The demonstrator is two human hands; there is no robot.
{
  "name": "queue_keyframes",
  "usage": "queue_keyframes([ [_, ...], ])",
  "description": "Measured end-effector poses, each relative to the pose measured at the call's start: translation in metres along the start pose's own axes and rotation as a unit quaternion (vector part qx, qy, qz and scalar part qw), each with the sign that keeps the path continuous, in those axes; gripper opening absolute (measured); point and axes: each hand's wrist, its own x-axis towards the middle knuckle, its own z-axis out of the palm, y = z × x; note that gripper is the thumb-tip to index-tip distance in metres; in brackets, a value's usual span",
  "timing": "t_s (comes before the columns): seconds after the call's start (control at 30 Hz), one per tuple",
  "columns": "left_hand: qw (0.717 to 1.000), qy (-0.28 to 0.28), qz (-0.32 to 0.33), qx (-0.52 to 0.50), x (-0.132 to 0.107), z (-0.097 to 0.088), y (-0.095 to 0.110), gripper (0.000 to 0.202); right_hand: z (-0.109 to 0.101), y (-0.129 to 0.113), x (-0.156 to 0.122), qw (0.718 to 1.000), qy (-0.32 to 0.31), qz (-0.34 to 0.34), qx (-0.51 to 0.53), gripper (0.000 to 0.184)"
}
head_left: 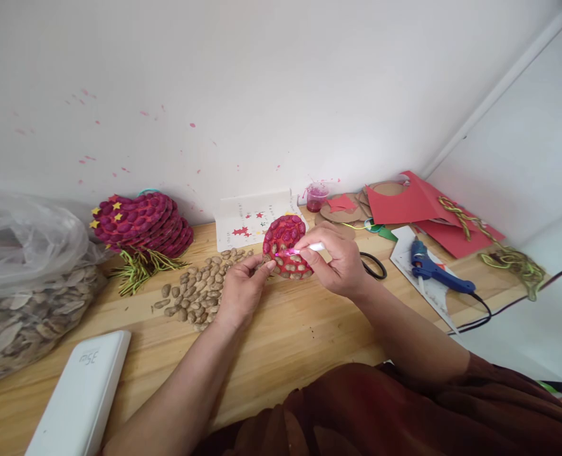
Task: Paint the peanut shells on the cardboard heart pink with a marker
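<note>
My left hand pinches the left edge of a round red disc covered with nut-like shells. Shells on its upper part are coated magenta, while several lower ones are bare brown. In my right hand is a white-handled paintbrush, its pink-wet tip touching the disc near my left fingertips. A loose spread of brown shells lies on the table just left of my left hand. Behind the disc is a white sheet with small star stickers. A clear cup of magenta paint stands behind, near the wall.
Finished-looking magenta discs with yellow stars and green yarn are stacked at left. A plastic bag of shells and a white power bank lie nearer. At right are red card, a blue glue gun, a cord and yarn.
</note>
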Motion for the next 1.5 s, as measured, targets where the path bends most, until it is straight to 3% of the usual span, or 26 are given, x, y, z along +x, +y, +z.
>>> queue_keyframes([
  [0.2, 1.000, 0.006, 0.000, 0.019, -0.0008, -0.0001, 0.0006, 0.025, -0.0024, 0.0028, 0.0002, 0.999, 0.045, 0.017, -0.013, 0.008],
  [0.37, 1.000, 0.000, 0.005, 0.025, -0.0002, -0.0012, -0.0023, 0.023, -0.0009, 0.0004, 0.0011, 1.000, 0.007, -0.012, 0.002, 0.008],
  [0.57, 0.999, -0.008, 0.015, 0.041, 0.0018, -0.0030, -0.0042, 0.026, -0.0005, 0.0008, 0.0016, 0.999, 0.033, -0.018, -0.019, 0.009],
  [0.73, 0.999, -0.010, 0.018, 0.050, 0.0024, -0.0052, -0.0070, 0.027, 0.0022, -0.0009, 0.0014, 0.999, 0.001, -0.033, -0.007, 0.008],
  [0.93, 1.000, -0.010, 0.010, 0.012, 0.0008, -0.0039, -0.0069, 0.025, 0.0009, -0.0006, 0.0010, 1.000, -0.001, -0.029, -0.008, 0.008],
  [1.5, 0.998, -0.007, 0.026, 0.055, 0.0010, -0.0026, -0.0034, 0.026, 0.0017, -0.0006, 0.0007, 0.999, -0.016, -0.044, -0.018, 0.008],
])
